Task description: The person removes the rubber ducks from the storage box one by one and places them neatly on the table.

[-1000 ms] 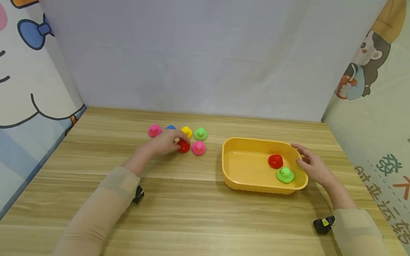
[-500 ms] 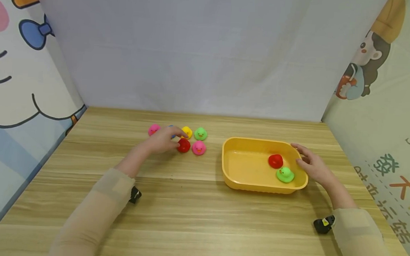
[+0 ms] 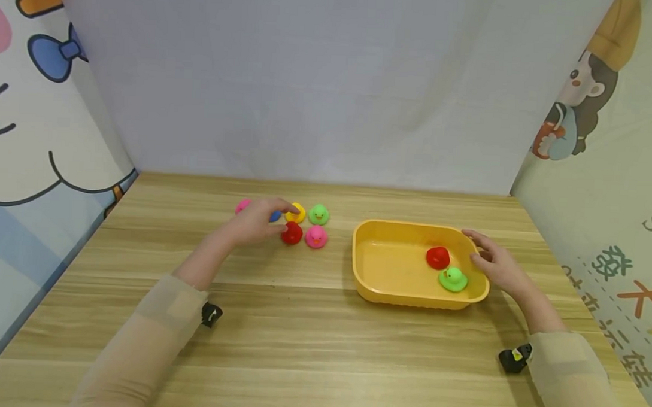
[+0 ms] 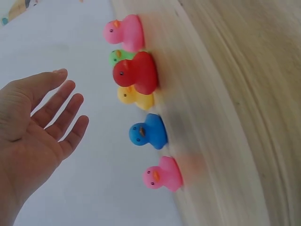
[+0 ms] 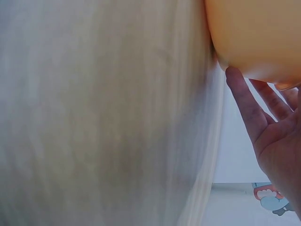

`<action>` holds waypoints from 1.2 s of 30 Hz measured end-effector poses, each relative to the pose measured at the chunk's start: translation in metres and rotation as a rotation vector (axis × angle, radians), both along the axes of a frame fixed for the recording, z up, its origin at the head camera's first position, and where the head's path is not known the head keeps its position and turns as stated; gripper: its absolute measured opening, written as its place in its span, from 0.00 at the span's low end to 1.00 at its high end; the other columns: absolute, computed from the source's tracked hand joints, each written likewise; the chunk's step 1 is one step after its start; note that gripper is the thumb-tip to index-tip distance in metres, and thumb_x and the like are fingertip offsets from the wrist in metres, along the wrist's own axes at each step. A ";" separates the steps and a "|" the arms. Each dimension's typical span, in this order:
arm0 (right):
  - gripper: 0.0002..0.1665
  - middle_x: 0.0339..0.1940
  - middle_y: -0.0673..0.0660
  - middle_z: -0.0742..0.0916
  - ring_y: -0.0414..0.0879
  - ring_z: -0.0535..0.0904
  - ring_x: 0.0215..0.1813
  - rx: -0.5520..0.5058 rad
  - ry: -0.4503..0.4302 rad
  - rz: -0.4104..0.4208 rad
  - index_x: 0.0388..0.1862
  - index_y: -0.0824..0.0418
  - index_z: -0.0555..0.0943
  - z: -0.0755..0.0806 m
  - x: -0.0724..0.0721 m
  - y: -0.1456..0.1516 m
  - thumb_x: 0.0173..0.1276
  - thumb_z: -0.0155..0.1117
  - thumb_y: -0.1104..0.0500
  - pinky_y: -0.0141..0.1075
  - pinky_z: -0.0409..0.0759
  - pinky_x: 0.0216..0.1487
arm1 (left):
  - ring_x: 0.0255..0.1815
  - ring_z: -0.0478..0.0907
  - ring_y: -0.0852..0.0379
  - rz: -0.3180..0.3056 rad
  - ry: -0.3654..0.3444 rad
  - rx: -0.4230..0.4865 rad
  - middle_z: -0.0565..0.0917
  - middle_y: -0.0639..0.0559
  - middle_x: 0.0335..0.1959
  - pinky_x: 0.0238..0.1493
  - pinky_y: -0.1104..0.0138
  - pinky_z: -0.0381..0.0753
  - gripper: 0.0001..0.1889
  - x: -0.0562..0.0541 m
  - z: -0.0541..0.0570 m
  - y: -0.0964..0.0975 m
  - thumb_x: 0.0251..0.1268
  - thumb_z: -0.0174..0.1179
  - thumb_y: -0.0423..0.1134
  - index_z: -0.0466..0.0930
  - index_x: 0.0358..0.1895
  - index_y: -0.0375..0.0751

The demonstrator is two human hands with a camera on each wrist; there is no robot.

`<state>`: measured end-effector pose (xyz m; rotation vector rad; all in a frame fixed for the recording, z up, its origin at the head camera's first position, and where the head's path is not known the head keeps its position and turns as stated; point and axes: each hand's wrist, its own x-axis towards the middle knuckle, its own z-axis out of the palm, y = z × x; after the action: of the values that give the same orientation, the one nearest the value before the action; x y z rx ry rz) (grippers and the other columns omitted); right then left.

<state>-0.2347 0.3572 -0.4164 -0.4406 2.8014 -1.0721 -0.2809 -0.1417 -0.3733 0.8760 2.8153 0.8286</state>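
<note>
My left hand (image 3: 254, 222) hovers over a group of small rubber ducks, its fingers spread and relaxed around nothing. Just beyond its fingertips sits a red duck (image 3: 292, 233), apart from the hand in the left wrist view. Around it are a yellow duck (image 3: 297, 213), a green duck (image 3: 319, 214) and a pink duck (image 3: 316, 237). A blue duck (image 4: 148, 132) and another pink duck (image 4: 163, 174) are partly hidden behind the hand in the head view. My right hand (image 3: 496, 264) touches the right end of a yellow basin (image 3: 387, 296) with fairly straight fingers.
Inside the basin lie a red rubber toy (image 3: 438, 258) and a light green duck (image 3: 453, 280). A wood-grain table (image 3: 299, 352) bears everything. A pale curtain (image 3: 330, 90) closes off the back, with printed cloths at both sides.
My left hand has let go of the red duck, opened its fingers and drawn back slightly to the left. The red duck stays where it was. My right hand and the basin have not moved.
</note>
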 end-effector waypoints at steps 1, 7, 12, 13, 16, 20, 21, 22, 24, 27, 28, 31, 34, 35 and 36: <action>0.31 0.67 0.79 0.63 0.71 0.73 0.58 -0.002 -0.001 0.001 0.74 0.64 0.54 0.000 0.000 0.000 0.75 0.46 0.61 0.53 0.76 0.52 | 0.61 0.71 0.42 -0.002 0.006 0.004 0.78 0.41 0.57 0.62 0.51 0.70 0.19 0.001 0.002 0.001 0.60 0.61 0.31 0.77 0.56 0.35; 0.31 0.67 0.79 0.62 0.71 0.72 0.58 -0.006 -0.006 0.000 0.74 0.63 0.54 0.002 0.001 -0.001 0.75 0.46 0.61 0.52 0.77 0.52 | 0.61 0.71 0.44 -0.018 0.049 0.029 0.78 0.43 0.58 0.62 0.52 0.71 0.20 0.009 0.015 0.005 0.61 0.62 0.33 0.76 0.57 0.37; 0.31 0.68 0.78 0.62 0.72 0.72 0.58 -0.005 -0.001 0.001 0.74 0.63 0.54 0.002 0.001 -0.002 0.75 0.46 0.61 0.55 0.76 0.53 | 0.63 0.70 0.44 -0.018 0.090 0.047 0.77 0.44 0.59 0.63 0.52 0.69 0.21 0.017 0.023 0.012 0.60 0.62 0.33 0.76 0.58 0.38; 0.31 0.68 0.78 0.62 0.72 0.72 0.58 -0.007 -0.002 0.001 0.74 0.63 0.54 0.002 0.001 -0.002 0.75 0.46 0.61 0.56 0.75 0.53 | 0.63 0.70 0.44 -0.016 0.099 0.052 0.77 0.44 0.59 0.64 0.52 0.69 0.21 0.019 0.025 0.014 0.60 0.62 0.34 0.76 0.58 0.38; 0.31 0.68 0.78 0.62 0.72 0.72 0.58 -0.011 -0.008 -0.001 0.74 0.63 0.53 0.002 0.001 -0.001 0.75 0.45 0.61 0.56 0.75 0.53 | 0.62 0.70 0.45 -0.003 0.124 0.062 0.77 0.45 0.58 0.62 0.53 0.70 0.21 0.023 0.029 0.020 0.60 0.63 0.34 0.76 0.58 0.40; 0.31 0.68 0.78 0.62 0.72 0.71 0.59 -0.012 -0.014 -0.010 0.74 0.63 0.53 0.001 0.001 -0.001 0.75 0.45 0.61 0.58 0.74 0.54 | 0.62 0.71 0.45 0.009 0.154 0.068 0.78 0.45 0.58 0.61 0.53 0.72 0.21 0.028 0.033 0.028 0.59 0.63 0.34 0.76 0.58 0.41; 0.31 0.68 0.78 0.62 0.72 0.71 0.59 -0.010 -0.014 -0.011 0.74 0.63 0.53 0.001 0.001 -0.001 0.75 0.45 0.61 0.59 0.74 0.54 | 0.62 0.71 0.45 0.009 0.162 0.070 0.78 0.45 0.58 0.61 0.53 0.72 0.21 0.030 0.034 0.030 0.59 0.63 0.34 0.76 0.58 0.41; 0.31 0.68 0.79 0.62 0.73 0.71 0.59 -0.008 -0.013 -0.013 0.74 0.63 0.53 0.001 0.001 -0.001 0.75 0.45 0.61 0.59 0.74 0.54 | 0.62 0.70 0.46 0.011 0.167 0.070 0.78 0.46 0.58 0.61 0.53 0.72 0.21 0.031 0.035 0.032 0.59 0.63 0.35 0.76 0.58 0.41; 0.31 0.68 0.79 0.62 0.73 0.70 0.59 -0.007 -0.014 -0.015 0.74 0.63 0.53 0.000 0.000 -0.002 0.75 0.45 0.61 0.60 0.73 0.54 | 0.62 0.70 0.46 0.014 0.180 0.070 0.78 0.46 0.58 0.61 0.54 0.72 0.21 0.034 0.037 0.035 0.60 0.63 0.36 0.76 0.58 0.41; 0.31 0.68 0.79 0.61 0.73 0.70 0.60 -0.006 -0.016 -0.017 0.74 0.63 0.53 0.001 0.001 -0.002 0.75 0.45 0.61 0.61 0.73 0.54 | 0.63 0.70 0.46 0.016 0.185 0.078 0.78 0.46 0.58 0.62 0.54 0.71 0.21 0.037 0.040 0.041 0.60 0.63 0.36 0.76 0.58 0.41; 0.31 0.68 0.79 0.61 0.74 0.69 0.60 -0.006 -0.015 -0.015 0.74 0.62 0.53 0.001 0.001 -0.002 0.75 0.45 0.60 0.61 0.72 0.55 | 0.63 0.70 0.47 0.014 0.187 0.088 0.78 0.46 0.58 0.63 0.54 0.70 0.21 0.038 0.041 0.042 0.60 0.63 0.36 0.76 0.58 0.41; 0.31 0.68 0.79 0.61 0.74 0.68 0.60 -0.019 -0.009 -0.009 0.74 0.63 0.54 0.002 0.003 -0.003 0.75 0.45 0.60 0.62 0.70 0.56 | 0.63 0.70 0.47 0.005 0.191 0.119 0.78 0.46 0.58 0.63 0.55 0.70 0.21 0.041 0.042 0.048 0.60 0.63 0.36 0.76 0.58 0.42; 0.31 0.68 0.78 0.61 0.74 0.68 0.61 -0.028 -0.002 -0.004 0.74 0.64 0.54 0.004 0.004 -0.004 0.75 0.46 0.61 0.61 0.70 0.57 | 0.63 0.70 0.48 -0.009 0.205 0.158 0.78 0.47 0.58 0.63 0.57 0.70 0.21 0.043 0.042 0.054 0.61 0.62 0.35 0.75 0.59 0.41; 0.31 0.68 0.78 0.61 0.74 0.69 0.61 -0.033 -0.002 -0.002 0.74 0.64 0.54 0.005 0.005 -0.004 0.75 0.46 0.61 0.60 0.70 0.56 | 0.63 0.70 0.49 -0.012 0.210 0.170 0.78 0.47 0.58 0.64 0.57 0.70 0.21 0.044 0.041 0.056 0.61 0.62 0.35 0.75 0.59 0.40; 0.31 0.68 0.79 0.61 0.74 0.69 0.60 -0.032 -0.001 -0.002 0.74 0.64 0.54 0.005 0.005 -0.004 0.75 0.46 0.61 0.60 0.70 0.56 | 0.63 0.70 0.49 -0.016 0.213 0.184 0.77 0.46 0.58 0.64 0.57 0.70 0.21 0.044 0.041 0.059 0.61 0.62 0.35 0.75 0.59 0.40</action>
<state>-0.2298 0.3532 -0.4116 -0.4407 2.7877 -1.1182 -0.2365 -0.0832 -0.3327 1.0699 2.9417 1.0655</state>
